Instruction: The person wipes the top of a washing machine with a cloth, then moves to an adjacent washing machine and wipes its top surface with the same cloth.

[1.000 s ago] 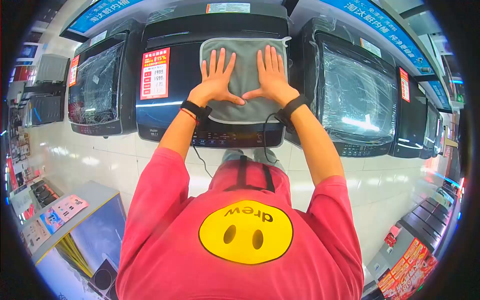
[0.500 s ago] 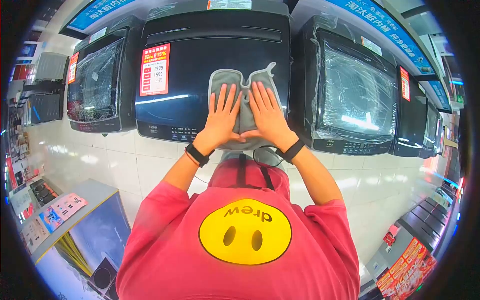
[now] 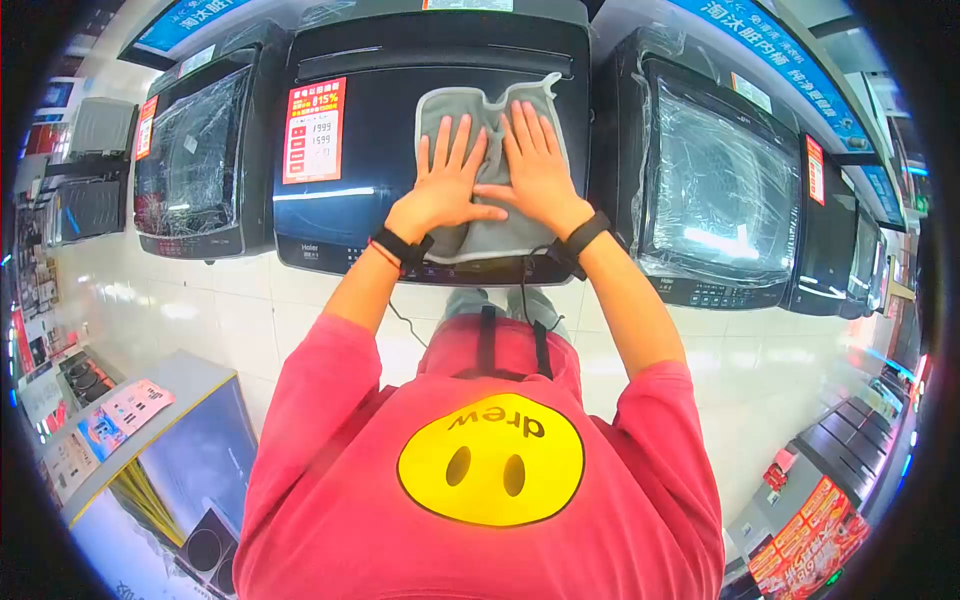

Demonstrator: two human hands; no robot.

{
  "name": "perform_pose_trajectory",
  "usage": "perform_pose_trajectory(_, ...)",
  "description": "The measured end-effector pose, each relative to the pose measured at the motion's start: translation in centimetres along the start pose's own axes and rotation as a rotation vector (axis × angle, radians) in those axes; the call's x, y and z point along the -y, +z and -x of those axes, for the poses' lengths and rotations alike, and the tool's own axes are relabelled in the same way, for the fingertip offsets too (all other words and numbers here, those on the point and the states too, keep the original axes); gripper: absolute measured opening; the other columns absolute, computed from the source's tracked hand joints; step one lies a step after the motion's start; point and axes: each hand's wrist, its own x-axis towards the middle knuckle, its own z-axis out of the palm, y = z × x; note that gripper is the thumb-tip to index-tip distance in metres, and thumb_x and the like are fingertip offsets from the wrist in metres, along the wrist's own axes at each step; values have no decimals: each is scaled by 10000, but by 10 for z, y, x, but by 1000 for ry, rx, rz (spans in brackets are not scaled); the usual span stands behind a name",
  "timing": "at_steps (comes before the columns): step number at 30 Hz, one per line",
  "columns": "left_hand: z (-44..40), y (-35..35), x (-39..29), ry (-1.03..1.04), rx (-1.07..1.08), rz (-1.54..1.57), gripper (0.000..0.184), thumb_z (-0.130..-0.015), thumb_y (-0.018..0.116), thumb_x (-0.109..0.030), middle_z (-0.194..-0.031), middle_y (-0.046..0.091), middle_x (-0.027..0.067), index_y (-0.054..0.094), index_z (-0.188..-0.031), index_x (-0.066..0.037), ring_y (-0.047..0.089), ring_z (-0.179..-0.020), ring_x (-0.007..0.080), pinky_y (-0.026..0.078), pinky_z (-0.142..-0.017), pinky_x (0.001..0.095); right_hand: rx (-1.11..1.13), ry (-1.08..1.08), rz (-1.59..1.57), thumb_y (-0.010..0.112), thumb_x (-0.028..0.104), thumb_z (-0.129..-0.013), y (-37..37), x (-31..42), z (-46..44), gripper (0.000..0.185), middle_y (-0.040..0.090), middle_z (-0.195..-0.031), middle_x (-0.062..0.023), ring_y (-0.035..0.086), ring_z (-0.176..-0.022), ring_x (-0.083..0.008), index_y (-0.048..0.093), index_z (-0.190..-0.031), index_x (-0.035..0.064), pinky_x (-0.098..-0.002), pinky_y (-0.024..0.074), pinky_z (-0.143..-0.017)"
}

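A grey cloth [image 3: 440,108] with a light edge lies on the dark glossy lid of a washing machine [image 3: 380,140], on the lid's right part. My left hand [image 3: 447,190] presses flat on the cloth's left half, fingers spread. Flat on the right half rests my right hand [image 3: 535,175], its fingers apart and its thumb beside the left thumb. Between the hands the cloth is creased, and its upper right corner sticks up. A red and white price label [image 3: 314,130] is on the lid to the left. Black bands circle both wrists.
Film-wrapped washing machines stand at the left [image 3: 195,150] and right [image 3: 720,190]. A blue sign strip [image 3: 780,60] runs behind them. Thin dark cables hang near the machine's front edge. A grey display counter [image 3: 180,385] is at the lower left, a red poster [image 3: 815,540] at the lower right.
Over the last second the hands and cloth came toward my body, then moved back up the lid. The cloth, flat at first, is now creased in the middle.
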Motion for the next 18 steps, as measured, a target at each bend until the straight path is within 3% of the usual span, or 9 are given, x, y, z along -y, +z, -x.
perform_pose_trajectory(3, -2, -4, -2, -13, 24, -3, 1438, -784, 754, -909, -1875, -30, 275, 179, -1813, -85, -132, -1721, 497, -37, -1322, 726, -7, 34, 5, 752, 771, -876, -1, 0, 3, 1186, 346, -1777, -308, 265, -1689, -449, 451, -1665, -61, -569, 206, -1370)
perform_pose_trajectory(8, 15, 16, -4, 60, -223, 3, 1431, -733, 806, -877, -1876, 83, 254, 259, -1799, -95, -18, -1736, 476, 11, -1339, 703, -17, 104, -4, 768, 724, -896, -10, 14, 35, 1150, 331, -1785, -306, 259, -1690, -455, 432, -1682, -45, -577, 211, -1368)
perform_pose_trajectory(11, 39, 19, -20, 76, -192, 25, 1426, -726, 822, -855, -1874, 98, 250, 261, -1800, -102, 0, -1734, 478, 15, -1340, 705, -6, 145, 0, 760, 685, -921, -22, 33, 66, 1104, 325, -1788, -299, 256, -1691, -456, 435, -1676, -52, -584, 209, -1367)
perform_pose_trajectory(16, 81, 28, -50, 79, -198, -15, 1298, -726, 946, -598, -1873, 164, 199, 342, -1772, -121, 94, -1736, 442, 136, -1342, 698, 42, 248, -18, 788, 603, -933, -35, 75, 108, 1042, 322, -1794, -285, 254, -1696, -437, 443, -1673, -44, -576, 211, -1371)
perform_pose_trajectory(18, 91, 32, -55, 89, -210, -32, 1248, -753, 934, -583, -1869, 185, 198, 367, -1762, -118, 113, -1733, 444, 135, -1343, 696, 20, 280, -24, 815, 539, -928, -32, 87, 121, 1008, 325, -1795, -276, 251, -1700, -424, 449, -1672, -34, -571, 211, -1375)
